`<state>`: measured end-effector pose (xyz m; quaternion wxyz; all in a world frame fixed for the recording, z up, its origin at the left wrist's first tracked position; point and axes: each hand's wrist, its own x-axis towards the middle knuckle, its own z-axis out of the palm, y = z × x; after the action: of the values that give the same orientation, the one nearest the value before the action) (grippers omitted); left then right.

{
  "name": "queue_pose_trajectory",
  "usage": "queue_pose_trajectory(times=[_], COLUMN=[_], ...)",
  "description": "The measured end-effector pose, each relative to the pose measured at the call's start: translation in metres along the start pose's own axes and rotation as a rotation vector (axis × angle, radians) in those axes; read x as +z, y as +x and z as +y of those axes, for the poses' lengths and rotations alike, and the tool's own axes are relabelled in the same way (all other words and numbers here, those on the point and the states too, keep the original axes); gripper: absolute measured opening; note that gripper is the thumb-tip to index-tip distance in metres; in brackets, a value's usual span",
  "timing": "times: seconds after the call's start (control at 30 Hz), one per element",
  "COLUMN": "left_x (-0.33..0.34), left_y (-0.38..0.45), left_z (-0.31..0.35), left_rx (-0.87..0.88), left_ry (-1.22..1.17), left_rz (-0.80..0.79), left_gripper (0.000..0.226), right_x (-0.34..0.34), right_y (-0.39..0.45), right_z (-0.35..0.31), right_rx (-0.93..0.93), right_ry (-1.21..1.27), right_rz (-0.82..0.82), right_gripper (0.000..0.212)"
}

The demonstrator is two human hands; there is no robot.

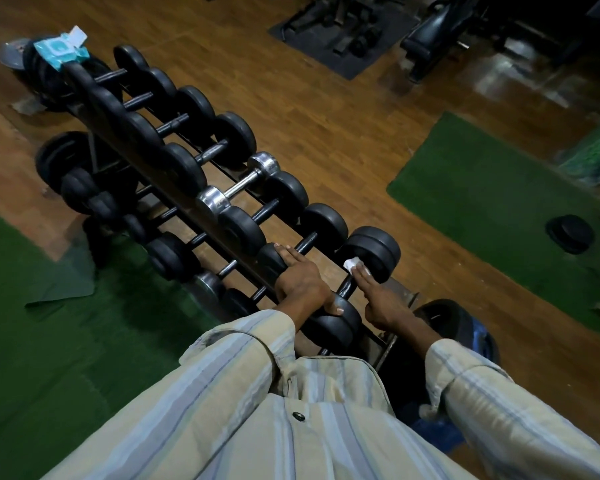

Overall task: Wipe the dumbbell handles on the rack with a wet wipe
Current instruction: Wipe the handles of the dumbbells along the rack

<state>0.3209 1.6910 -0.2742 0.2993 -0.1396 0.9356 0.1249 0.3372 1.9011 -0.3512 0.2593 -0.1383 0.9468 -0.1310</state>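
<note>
Two hands are at work at the near end of the rack (174,188), which runs away from us toward the far left corner of the view. Our left hand (300,282) lies over the near end of the top tier, fingers (288,254) stretched forward onto the black head of the second dumbbell (305,242) and the thumb hooked down over the head of the nearest dumbbell (368,268); we would call it resting and steadying, with no full wrap around anything. Our right hand (381,299) reaches along the handle of that nearest dumbbell, its fingers straight and pressing the wet wipe (352,264) against the far end of the handle, just where it meets the double black head. Only a small white corner of the wipe shows past the fingertips.

Farther along the top tier we see more black dumbbells side by side, with one chrome dumbbell (238,183) among them. A lower tier holds smaller ones. At the far end of the rack a teal wipes packet (61,50) sits on top, its flap open. Green mats (492,188) lie on the wooden floor (326,126) on either side.
</note>
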Motion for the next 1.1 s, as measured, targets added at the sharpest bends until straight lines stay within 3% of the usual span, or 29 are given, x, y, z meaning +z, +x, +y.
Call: queue_pose_trajectory(times=[0.2, 0.37, 0.57, 0.6, 0.7, 0.8, 0.87, 0.93, 1.1], left_x=[0.002, 0.002, -0.001, -0.001, -0.001, 0.0, 0.0, -0.001, -0.003], left_y=[0.003, 0.004, 0.002, 0.003, 0.003, 0.004, 0.004, 0.003, -0.002], left_z=[0.005, 0.004, 0.003, 0.004, 0.004, 0.003, 0.002, 0.001, -0.003], left_rx=[-0.028, -0.007, 0.02, 0.018, 0.017, 0.024, 0.03, 0.036, 0.048], left_ry=[0.035, 0.054, 0.065, 0.061, 0.067, 0.073, 0.073, 0.063, 0.059], left_rz=[-0.009, -0.013, -0.008, -0.004, 0.01, 0.01, 0.007, 0.006, 0.01], left_gripper=[0.174, 0.174, 0.172, 0.172, 0.173, 0.173, 0.173, 0.174, 0.174], right_x=[0.012, 0.016, 0.005, 0.001, -0.003, -0.003, -0.015, -0.017, -0.007], right_y=[-0.005, 0.009, 0.031, 0.037, 0.061, 0.078, 0.068, 0.058, 0.047], right_z=[-0.009, -0.034, -0.072, -0.078, -0.081, -0.07, -0.071, -0.061, -0.044], right_rx=[0.104, 0.323, 0.538, 0.572, 0.691, 0.808, 0.827, 0.816, 0.889], right_ry=[0.057, 0.133, 0.601, 0.665, 0.824, 1.031, 1.28, 1.549, 1.974], right_rz=[0.124, 0.381, 0.406, 0.4, 0.327, 0.324, 0.366, 0.427, 0.495], right_gripper=[0.097, 0.066, 0.032, 0.037, 0.081, 0.09, 0.072, 0.04, 0.011])
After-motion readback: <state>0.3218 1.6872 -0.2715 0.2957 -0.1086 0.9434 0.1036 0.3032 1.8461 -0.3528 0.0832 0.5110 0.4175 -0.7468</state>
